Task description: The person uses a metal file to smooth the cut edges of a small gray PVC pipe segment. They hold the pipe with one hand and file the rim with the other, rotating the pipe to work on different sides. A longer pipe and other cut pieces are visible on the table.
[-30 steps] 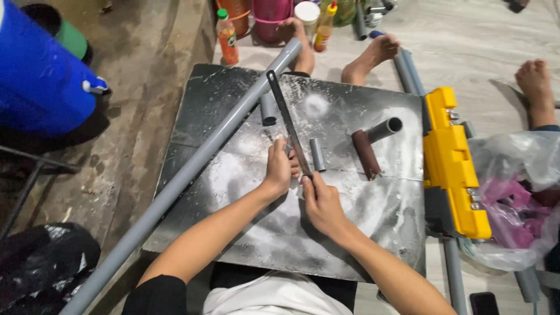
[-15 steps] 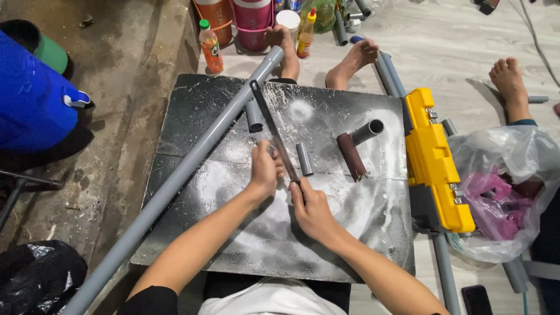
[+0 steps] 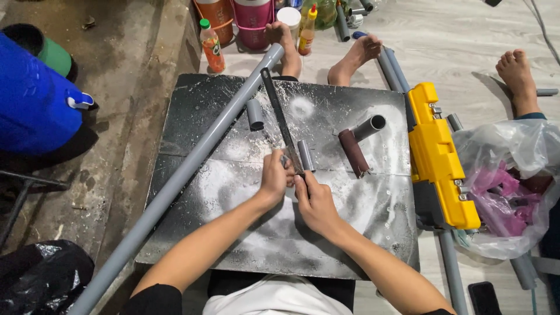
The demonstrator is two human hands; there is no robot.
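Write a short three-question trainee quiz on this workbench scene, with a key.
1. True or false: the long grey pipe lies diagonally across the dark board.
2. Which hand grips the near end of the saw blade? A) left hand B) right hand C) neither
3. Fill in: the short grey pipe piece lies just to the ___ of the blade in the picture.

Key:
1. True.
2. B: the right hand closes on the blade's near end, while the left hand pinches a small grey piece against the board beside it.
3. Right.
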